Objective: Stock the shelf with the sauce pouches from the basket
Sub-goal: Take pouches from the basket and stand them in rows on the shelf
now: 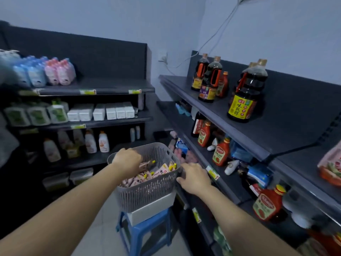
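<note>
A grey perforated basket (147,194) stands on a white box on a blue stool. It holds several pink sauce pouches (147,177) with yellow caps. My left hand (127,160) reaches down into the basket's left side, its fingers curled among the pouches; whether it grips one is hidden. My right hand (193,177) rests on the basket's right rim, fingers wrapped over the edge. The dark shelf (212,159) on the right runs right beside the basket.
The right shelving carries soy sauce bottles (243,97) on top and red ketchup bottles (220,153) on the middle level. The left shelving (92,89) holds packs, white boxes and lotion bottles. The blue stool (144,230) stands on a pale floor in the narrow aisle.
</note>
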### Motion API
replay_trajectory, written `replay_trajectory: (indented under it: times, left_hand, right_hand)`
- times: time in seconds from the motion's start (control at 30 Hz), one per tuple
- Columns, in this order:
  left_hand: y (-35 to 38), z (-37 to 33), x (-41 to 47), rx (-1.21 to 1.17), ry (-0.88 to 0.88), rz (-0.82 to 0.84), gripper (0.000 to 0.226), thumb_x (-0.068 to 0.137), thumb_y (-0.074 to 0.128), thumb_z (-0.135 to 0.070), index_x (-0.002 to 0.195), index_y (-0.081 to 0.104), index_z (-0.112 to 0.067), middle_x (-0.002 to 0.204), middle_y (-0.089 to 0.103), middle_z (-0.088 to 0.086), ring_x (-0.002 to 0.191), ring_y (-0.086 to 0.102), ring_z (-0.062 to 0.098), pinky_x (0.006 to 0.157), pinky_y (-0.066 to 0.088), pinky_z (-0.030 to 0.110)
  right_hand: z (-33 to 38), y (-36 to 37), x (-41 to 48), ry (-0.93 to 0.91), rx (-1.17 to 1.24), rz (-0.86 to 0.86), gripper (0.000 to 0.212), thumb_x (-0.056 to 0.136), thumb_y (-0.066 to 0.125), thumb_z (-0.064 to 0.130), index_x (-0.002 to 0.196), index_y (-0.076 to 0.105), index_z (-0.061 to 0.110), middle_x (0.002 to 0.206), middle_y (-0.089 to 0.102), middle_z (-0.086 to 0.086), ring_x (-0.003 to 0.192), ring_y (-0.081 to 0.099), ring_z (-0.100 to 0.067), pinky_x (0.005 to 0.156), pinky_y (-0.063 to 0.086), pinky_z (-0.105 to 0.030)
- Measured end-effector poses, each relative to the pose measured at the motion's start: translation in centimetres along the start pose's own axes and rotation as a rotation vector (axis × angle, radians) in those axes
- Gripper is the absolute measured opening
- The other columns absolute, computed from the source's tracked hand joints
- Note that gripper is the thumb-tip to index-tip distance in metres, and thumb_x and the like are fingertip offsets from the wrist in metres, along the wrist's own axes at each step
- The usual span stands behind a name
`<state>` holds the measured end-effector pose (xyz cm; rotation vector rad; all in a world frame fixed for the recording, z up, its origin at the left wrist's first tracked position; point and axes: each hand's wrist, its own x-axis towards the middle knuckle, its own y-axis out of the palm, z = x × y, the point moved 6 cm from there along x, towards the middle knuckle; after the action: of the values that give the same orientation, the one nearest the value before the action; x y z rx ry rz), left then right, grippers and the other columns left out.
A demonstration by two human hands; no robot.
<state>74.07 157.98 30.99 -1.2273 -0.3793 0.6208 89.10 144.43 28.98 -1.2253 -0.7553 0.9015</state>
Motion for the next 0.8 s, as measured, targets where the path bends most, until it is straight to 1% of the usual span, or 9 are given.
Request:
replay_trajectory:
  times: [0.07, 0.1, 0.17, 0.23, 0.3, 0.4, 0.53, 0.67, 0.8]
  left_hand:
    - [2.3, 1.3, 1.7, -0.011, -0.019, 0.044, 0.025, 0.092, 0.049, -0.022, 0.111, 0.063, -0.013, 0.118, 0.063, 0.008, 0.112, 0.056, 0.027, 0.085, 0.043, 0.035]
    - [3.4, 1.9, 2.6, -0.016, -0.026, 0.063, 0.025, 0.091, 0.050, -0.021, 0.111, 0.064, -0.014, 0.118, 0.063, 0.007, 0.111, 0.057, 0.026, 0.084, 0.043, 0.035]
    - [5.9, 2.9, 4.8, -0.031, -0.043, 0.101, 0.025, 0.090, 0.052, -0.023, 0.111, 0.064, -0.016, 0.117, 0.063, 0.006, 0.112, 0.057, 0.026, 0.085, 0.043, 0.035]
    - [8.3, 3.9, 7.0, -0.049, -0.077, 0.145, 0.025, 0.089, 0.054, -0.024, 0.111, 0.064, -0.017, 0.117, 0.063, 0.005, 0.112, 0.057, 0.025, 0.087, 0.043, 0.035]
    - [10.7, 4.9, 9.3, -0.080, -0.122, 0.175, 0.024, 0.088, 0.054, -0.022, 0.109, 0.065, -0.017, 0.115, 0.064, 0.005, 0.110, 0.058, 0.025, 0.084, 0.045, 0.035]
    - [14.0, 5.8, 12.4, -0.132, -0.167, 0.230, 0.022, 0.087, 0.055, -0.021, 0.106, 0.066, -0.018, 0.114, 0.065, 0.003, 0.108, 0.059, 0.025, 0.080, 0.044, 0.034]
    - [17.8, 6.3, 15.9, -0.211, -0.225, 0.308, 0.019, 0.085, 0.056, -0.017, 0.101, 0.067, -0.018, 0.111, 0.067, 0.004, 0.103, 0.061, 0.024, 0.082, 0.046, 0.034]
    - [20.9, 6.2, 18.8, -0.245, -0.231, 0.375, 0.022, 0.089, 0.055, -0.019, 0.108, 0.064, -0.016, 0.115, 0.064, 0.006, 0.108, 0.059, 0.025, 0.086, 0.046, 0.035]
    - [25.3, 6.4, 21.3, -0.313, -0.251, 0.445, 0.031, 0.089, 0.051, -0.013, 0.119, 0.061, -0.013, 0.122, 0.059, 0.009, 0.113, 0.057, 0.027, 0.087, 0.047, 0.036]
  right_hand:
    - [0.2, 1.8, 2.5, 0.003, 0.012, 0.046, 0.049, 0.086, 0.060, 0.044, 0.130, 0.051, 0.023, 0.129, 0.056, -0.005, 0.123, 0.047, -0.029, 0.100, 0.043, -0.042]
    - [0.2, 2.7, 3.9, 0.006, 0.019, 0.065, 0.049, 0.086, 0.060, 0.044, 0.129, 0.052, 0.023, 0.129, 0.056, -0.004, 0.124, 0.047, -0.029, 0.100, 0.043, -0.043]
    - [0.2, 4.3, 6.7, -0.011, 0.022, 0.093, 0.043, 0.086, 0.060, 0.041, 0.124, 0.056, 0.021, 0.127, 0.057, -0.004, 0.123, 0.047, -0.029, 0.098, 0.043, -0.041]
    - [0.1, 5.9, 9.8, -0.043, 0.012, 0.119, 0.041, 0.087, 0.057, 0.038, 0.124, 0.056, 0.021, 0.126, 0.058, -0.005, 0.122, 0.047, -0.028, 0.096, 0.042, -0.039]
    - [-0.2, 7.2, 12.9, -0.062, 0.006, 0.145, 0.039, 0.089, 0.056, 0.035, 0.124, 0.055, 0.021, 0.126, 0.057, -0.006, 0.121, 0.046, -0.028, 0.094, 0.041, -0.037]
    - [-0.9, 9.1, 17.3, -0.080, -0.003, 0.191, 0.038, 0.089, 0.058, 0.038, 0.123, 0.055, 0.021, 0.124, 0.057, -0.005, 0.120, 0.048, -0.027, 0.092, 0.041, -0.035]
    - [-1.9, 12.5, 22.1, -0.108, -0.036, 0.266, 0.038, 0.088, 0.059, 0.040, 0.121, 0.056, 0.021, 0.123, 0.059, -0.004, 0.119, 0.051, -0.026, 0.092, 0.042, -0.035]
    - [-3.0, 16.3, 25.6, -0.126, -0.139, 0.365, 0.047, 0.091, 0.056, 0.042, 0.132, 0.051, 0.018, 0.129, 0.059, -0.006, 0.122, 0.050, -0.027, 0.097, 0.040, -0.036]
    - [-4.2, 20.3, 28.5, -0.126, -0.222, 0.444, 0.046, 0.092, 0.054, 0.042, 0.129, 0.053, 0.016, 0.127, 0.060, -0.008, 0.121, 0.050, -0.028, 0.098, 0.042, -0.035]
